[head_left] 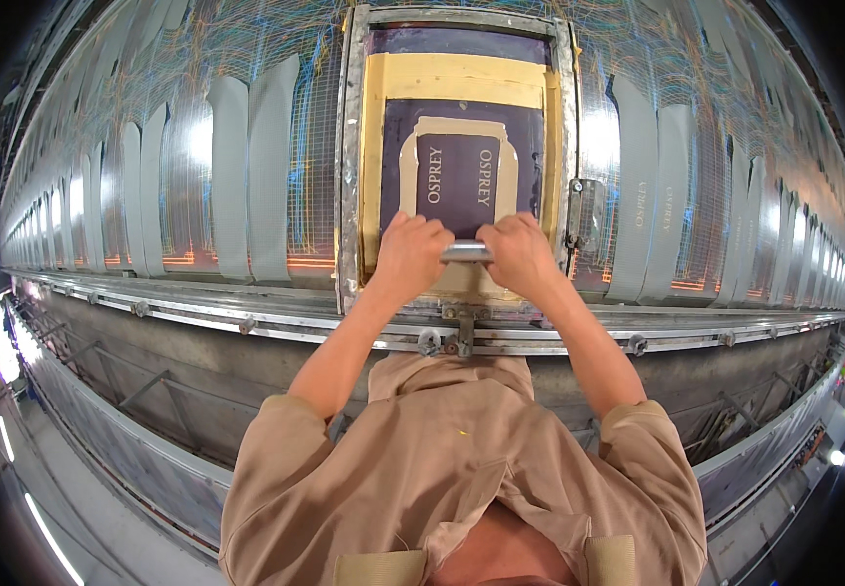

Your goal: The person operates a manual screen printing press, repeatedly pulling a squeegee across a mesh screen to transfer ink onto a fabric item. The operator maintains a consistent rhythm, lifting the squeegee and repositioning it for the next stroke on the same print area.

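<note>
My left hand (412, 249) and my right hand (520, 249) both grip a metal-bladed squeegee (466, 251) across the near end of a printing screen. The screen's metal frame (566, 88) is edged inside with yellow-tan strips (461, 70). Its dark purple mesh (456, 146) bears a cream band and two columns of pale lettering. At the frame's near side a metal bracket (463, 320) sits over the rail.
A long printing table carries grey fabric pieces (266, 166) on both sides of the frame, over thin coloured lines. A metal rail (588, 340) runs along the near edge, with framework (139, 386) below. A hinged fitting (583, 210) is on the frame's right.
</note>
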Motion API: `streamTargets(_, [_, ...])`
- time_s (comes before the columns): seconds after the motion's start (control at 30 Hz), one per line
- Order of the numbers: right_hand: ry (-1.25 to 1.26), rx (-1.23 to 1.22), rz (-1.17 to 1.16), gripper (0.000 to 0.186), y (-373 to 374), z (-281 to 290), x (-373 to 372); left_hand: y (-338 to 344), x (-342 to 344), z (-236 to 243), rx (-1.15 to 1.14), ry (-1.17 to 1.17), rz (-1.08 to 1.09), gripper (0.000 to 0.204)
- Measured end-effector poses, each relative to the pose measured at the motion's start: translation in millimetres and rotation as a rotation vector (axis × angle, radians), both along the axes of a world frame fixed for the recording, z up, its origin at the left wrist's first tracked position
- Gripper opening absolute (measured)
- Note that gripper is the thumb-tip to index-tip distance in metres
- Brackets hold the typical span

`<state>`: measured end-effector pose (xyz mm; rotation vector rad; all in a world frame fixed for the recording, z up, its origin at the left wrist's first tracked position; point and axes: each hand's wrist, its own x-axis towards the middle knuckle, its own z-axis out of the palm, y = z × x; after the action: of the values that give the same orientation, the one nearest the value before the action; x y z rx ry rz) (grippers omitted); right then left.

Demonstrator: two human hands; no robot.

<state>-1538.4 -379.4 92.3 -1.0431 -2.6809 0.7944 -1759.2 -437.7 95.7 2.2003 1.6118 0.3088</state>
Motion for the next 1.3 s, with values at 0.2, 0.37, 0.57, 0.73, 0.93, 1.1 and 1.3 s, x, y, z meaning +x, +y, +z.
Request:
streamTargets(0.2, [-0.069,0.043,-0.011,0.017,30,7,-3,36,-5,8,0.037,0.068,-0.049,0.023])
streamTargets(0.37, [-0.162,0.055,-0.011,0.019,140,0,-31,146,-31,-9,0.051,0.168,-0.047,0.018])
streamTargets(0.57, [-0.229,-0.166,-0.089,0.02,183,2,-44,189,-38,-12,-0.017,0.11,-0.026,0.019])
streamTargets(0.73, [-0.182,-0.089,-0.067,0.019,169,3,-42,171,-34,-18,0.076,0.018,-0.002,0.016])
streamTargets(0.93, [-0.134,-0.085,-0.022,0.021,53,-1,-18,50,-12,-21,0.127,0.003,-0.021,0.017])
streamTargets(1.1, [0.006,-0.196,-0.098,0.032,-18,11,7,-24,5,-3,0.147,-0.003,0.018,0.025])
streamTargets(1.3, [0.143,0.325,-0.985,0.042,58,-16,73,-23,8,-3,0.179,-0.011,0.035,0.029])
